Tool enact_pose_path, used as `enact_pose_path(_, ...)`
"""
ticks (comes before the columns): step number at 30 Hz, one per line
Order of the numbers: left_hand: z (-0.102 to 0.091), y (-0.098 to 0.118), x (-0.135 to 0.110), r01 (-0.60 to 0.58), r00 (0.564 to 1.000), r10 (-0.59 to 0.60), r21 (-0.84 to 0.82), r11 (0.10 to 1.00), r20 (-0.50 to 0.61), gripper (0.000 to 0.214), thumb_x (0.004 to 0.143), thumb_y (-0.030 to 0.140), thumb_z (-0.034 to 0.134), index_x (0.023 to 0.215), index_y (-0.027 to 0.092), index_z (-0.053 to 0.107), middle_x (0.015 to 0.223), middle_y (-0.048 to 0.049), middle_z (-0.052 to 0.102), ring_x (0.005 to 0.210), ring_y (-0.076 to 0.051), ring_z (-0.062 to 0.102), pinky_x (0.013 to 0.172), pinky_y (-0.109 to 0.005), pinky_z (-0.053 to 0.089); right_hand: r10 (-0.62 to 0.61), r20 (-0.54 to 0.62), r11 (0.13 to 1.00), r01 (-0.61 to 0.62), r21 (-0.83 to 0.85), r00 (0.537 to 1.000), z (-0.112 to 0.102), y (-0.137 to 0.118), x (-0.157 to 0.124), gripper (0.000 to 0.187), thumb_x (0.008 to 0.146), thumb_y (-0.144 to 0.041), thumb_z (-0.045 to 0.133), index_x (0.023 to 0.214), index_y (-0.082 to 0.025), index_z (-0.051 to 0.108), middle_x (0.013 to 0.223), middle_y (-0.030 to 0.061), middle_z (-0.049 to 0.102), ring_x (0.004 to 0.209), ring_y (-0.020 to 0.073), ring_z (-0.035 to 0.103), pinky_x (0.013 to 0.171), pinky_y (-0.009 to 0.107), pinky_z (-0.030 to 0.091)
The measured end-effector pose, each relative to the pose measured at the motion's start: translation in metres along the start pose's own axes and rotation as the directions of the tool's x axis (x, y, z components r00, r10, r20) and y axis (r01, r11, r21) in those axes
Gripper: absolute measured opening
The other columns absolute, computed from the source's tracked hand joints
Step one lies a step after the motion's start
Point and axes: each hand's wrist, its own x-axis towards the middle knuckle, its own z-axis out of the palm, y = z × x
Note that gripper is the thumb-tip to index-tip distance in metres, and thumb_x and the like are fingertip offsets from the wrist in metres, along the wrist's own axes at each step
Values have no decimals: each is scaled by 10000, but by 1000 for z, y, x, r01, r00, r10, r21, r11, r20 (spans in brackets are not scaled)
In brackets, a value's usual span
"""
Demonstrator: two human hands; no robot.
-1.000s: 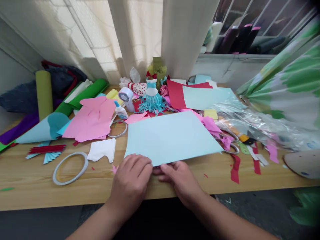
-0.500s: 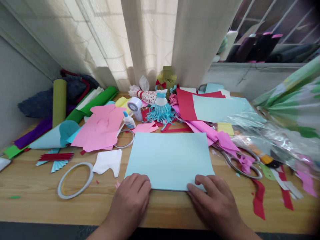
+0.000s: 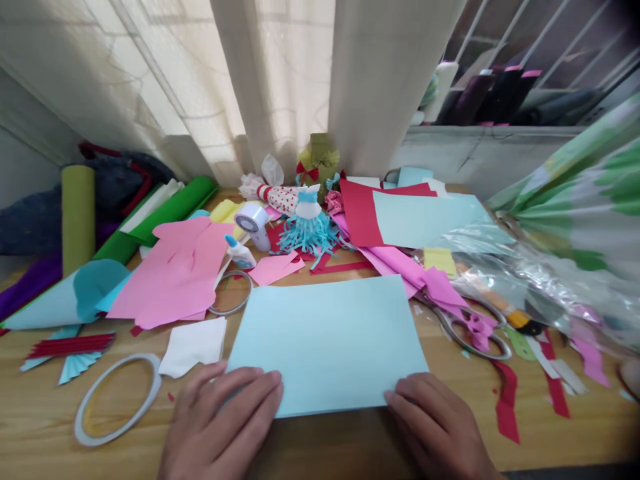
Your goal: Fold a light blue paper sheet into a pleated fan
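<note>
A light blue sheet of paper (image 3: pixel 327 337) lies flat on the wooden table (image 3: pixel 45 427) in front of me. My left hand (image 3: pixel 220 423) rests on its near left corner with fingers stretched flat. My right hand (image 3: pixel 437 427) lies at its near right corner, fingers extended and pressing the edge. Neither hand holds anything.
A tape ring (image 3: pixel 117 397) and a white scrap (image 3: pixel 193 347) lie to the left. Pink paper (image 3: pixel 175 273), a glue bottle (image 3: pixel 240 253) and a blue paper dress (image 3: pixel 307 227) sit behind. Scissors (image 3: pixel 475 327), red strips (image 3: pixel 507 407) and plastic wrap (image 3: pixel 525 267) are on the right.
Both hands have spread apart from the middle of the sheet's near edge to its two near corners. The sheet now lies squarer and closer to me.
</note>
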Motion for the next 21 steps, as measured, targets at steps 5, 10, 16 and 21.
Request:
enact_pose_path(5,-2,0,-25,107,994,-111,127,986,22,379,847,73,485,1122,282,641,1069,-20,706,1027,-243,573,1045,-544,246,-6,59,1000,5,24,998,16,-4,8,146,805,-37,544,888,-124,627,713,63,604,668,161,494,579,288,401)
enact_pose_path(10,20,18,-24,181,967,-194,87,980,167,291,840,95,559,1079,241,635,1066,-57,676,1009,-251,559,995,-561,315,79,221,996,-86,23,972,21,2,11,192,841,-66,493,842,-179,648,737,49,613,687,153,502,611,281,405)
enact_pose_path(16,42,33,5,209,925,-177,-61,976,336,164,873,113,495,968,159,621,908,-64,631,824,-203,530,688,-339,458,93,312,991,-118,62,946,19,13,22,184,865,-123,508,838,-201,673,766,44,629,725,155,513,650,283,407)
enact_pose_path(21,48,29,22,240,878,-173,-100,966,446,212,885,121,447,974,180,631,818,-45,600,754,-185,511,645,-306,443,130,436,967,-212,143,890,16,18,31,173,863,-137,516,857,-192,680,790,50,631,750,164,516,667,289,412)
